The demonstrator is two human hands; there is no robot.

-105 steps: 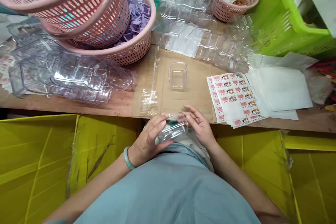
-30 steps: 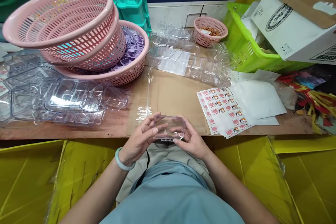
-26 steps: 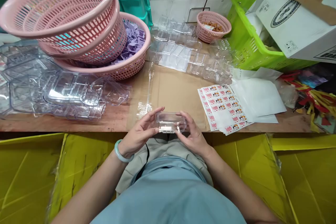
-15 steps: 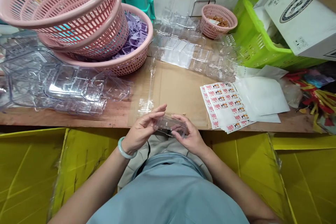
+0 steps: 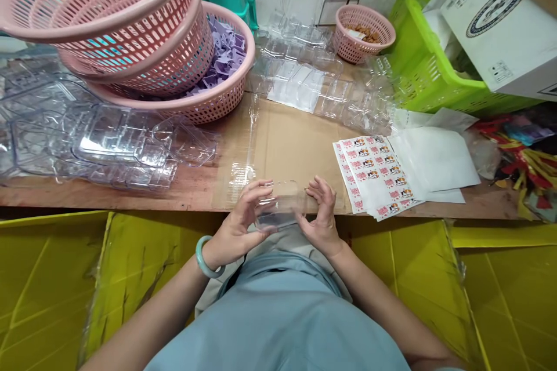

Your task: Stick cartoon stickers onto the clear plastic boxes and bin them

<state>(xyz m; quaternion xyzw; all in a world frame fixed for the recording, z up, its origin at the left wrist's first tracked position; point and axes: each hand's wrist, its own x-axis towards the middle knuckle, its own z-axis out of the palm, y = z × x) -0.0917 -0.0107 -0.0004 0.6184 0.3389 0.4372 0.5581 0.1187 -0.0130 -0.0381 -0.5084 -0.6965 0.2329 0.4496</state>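
A small clear plastic box (image 5: 281, 208) is between my two hands, above the table's front edge. My left hand (image 5: 241, 223), with a pale green bangle on the wrist, grips the box's left side between thumb and fingers. On the right side, my right hand (image 5: 321, 214) has its fingers curled and apart, the thumb tip at the box's edge. Sheets of cat stickers (image 5: 376, 174) lie to the right of the hands. More clear plastic pieces (image 5: 126, 139) are piled at the left.
Stacked pink baskets (image 5: 130, 69) stand at the back left, the lowest holding purple parts (image 5: 224, 52). Behind are clear trays (image 5: 335, 93) and a small pink basket (image 5: 354, 49). A green crate (image 5: 429, 64) holding a white box is at the back right.
The clear box has turned so its broad face shows. My right hand's fingers have spread away from it, and my left hand's thumb has come lower along its near edge.
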